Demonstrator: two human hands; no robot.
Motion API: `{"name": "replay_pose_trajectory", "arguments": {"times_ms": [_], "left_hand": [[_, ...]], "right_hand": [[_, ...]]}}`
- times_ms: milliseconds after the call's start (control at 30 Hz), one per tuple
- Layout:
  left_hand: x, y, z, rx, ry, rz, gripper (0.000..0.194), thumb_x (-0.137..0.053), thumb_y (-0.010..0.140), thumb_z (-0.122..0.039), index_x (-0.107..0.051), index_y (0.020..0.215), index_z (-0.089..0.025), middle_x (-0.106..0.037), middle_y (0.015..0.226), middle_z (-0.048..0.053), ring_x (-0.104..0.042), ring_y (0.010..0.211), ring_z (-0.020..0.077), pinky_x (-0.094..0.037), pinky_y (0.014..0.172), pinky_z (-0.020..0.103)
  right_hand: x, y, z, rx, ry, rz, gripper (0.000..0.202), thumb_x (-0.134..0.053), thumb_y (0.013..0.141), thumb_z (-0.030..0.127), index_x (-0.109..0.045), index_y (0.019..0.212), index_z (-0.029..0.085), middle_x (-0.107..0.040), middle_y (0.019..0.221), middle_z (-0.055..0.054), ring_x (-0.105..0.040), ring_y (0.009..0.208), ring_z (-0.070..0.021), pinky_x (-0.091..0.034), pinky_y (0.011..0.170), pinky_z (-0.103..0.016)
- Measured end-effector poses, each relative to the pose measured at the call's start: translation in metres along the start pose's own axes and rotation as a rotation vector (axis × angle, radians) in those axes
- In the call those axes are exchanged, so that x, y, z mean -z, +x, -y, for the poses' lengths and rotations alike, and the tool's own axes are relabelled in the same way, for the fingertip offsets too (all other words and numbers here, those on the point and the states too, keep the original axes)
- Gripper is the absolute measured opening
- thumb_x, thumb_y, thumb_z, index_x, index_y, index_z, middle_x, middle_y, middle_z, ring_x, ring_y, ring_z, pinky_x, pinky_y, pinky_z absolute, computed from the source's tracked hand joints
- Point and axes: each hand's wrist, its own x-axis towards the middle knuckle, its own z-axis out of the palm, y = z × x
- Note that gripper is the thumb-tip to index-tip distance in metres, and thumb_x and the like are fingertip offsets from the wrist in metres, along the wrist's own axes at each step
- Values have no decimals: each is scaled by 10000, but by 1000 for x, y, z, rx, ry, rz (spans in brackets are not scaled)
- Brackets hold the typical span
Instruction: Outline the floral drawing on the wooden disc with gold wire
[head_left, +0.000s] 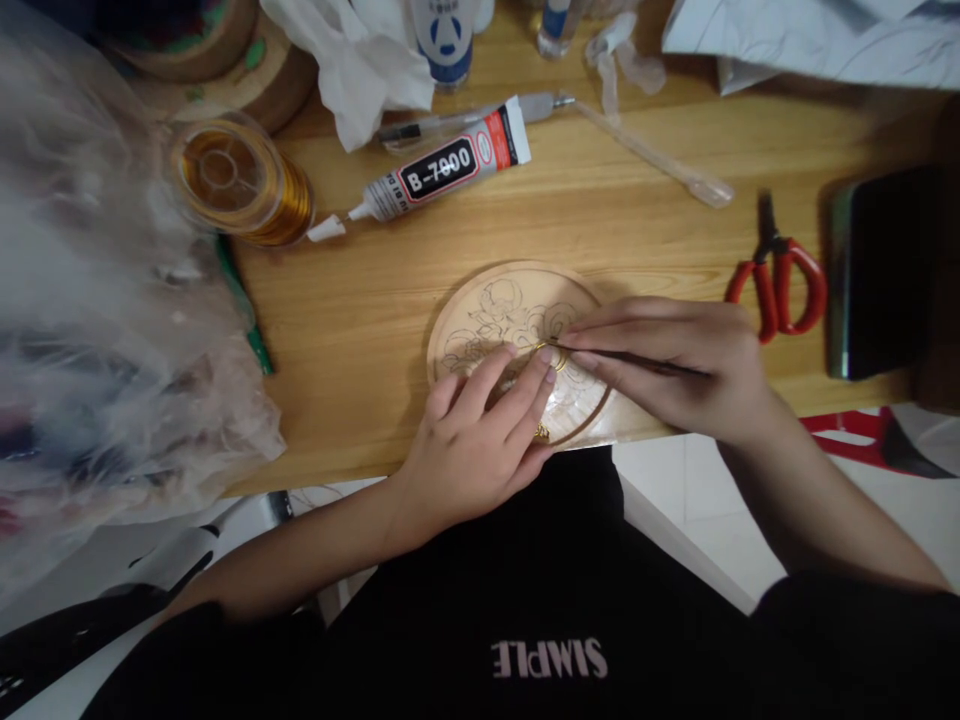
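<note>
The wooden tabletop (pixel 360 330), smooth with straight grain, carries a round, pale disc (pixel 469 305) at its near edge, rimmed and marked with curling dark outlines. My left hand (pixel 480 445) lies across the disc's left and near side, fingers spread and unclosed, tips against the work. My right hand (pixel 694 350) reaches in from the right, fingers closed on a slim, dark, rigid tool (pixel 637 357); its long axis runs left to right, the right end slightly nearer me. The thin, shiny gold wire (pixel 561 363), bent into a loop, lies on the disc at my left fingertips, immediately left of my right fingertips. Both hands are equally close. A gold knot-like piece (pixel 541 433) sits at the near rim.
</note>
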Motion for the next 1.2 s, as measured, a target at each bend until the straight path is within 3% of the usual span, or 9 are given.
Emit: {"name": "replay_pose_trajectory", "arguments": {"times_ms": [567, 833, 1200], "left_hand": [[-1, -1, -1, 12, 21, -16, 453, -509, 951, -393, -654, 1303, -147, -620, 1410, 26, -499, 1317, 352, -351, 902, 421], [-2, -1, -1, 18, 32, -23, 445, -488, 956, -388, -660, 1279, -134, -627, 1399, -10, -539, 1213, 329, -355, 869, 430], [2, 0, -3, 31, 2, 21, 440, -496, 960, -377, -658, 1275, -116, -626, 1404, 18, -522, 1134, 303, -385, 839, 422]], "right_hand": [[-1, 0, 0, -19, -2, -17, 166, -699, 873, 176, -769, 1013, 233, -795, 969, -48, -758, 863, -156, -620, 737, -267], [-4, 0, 0, -35, 31, -54, 171, -727, 845, 158, -776, 997, 218, -795, 935, -56, -762, 839, -171, -620, 719, -276], [-7, -1, 1, -42, 41, -80, 132, -725, 850, 158, -775, 965, 197, -793, 903, -52, -757, 823, -161, -611, 716, -272]]}}
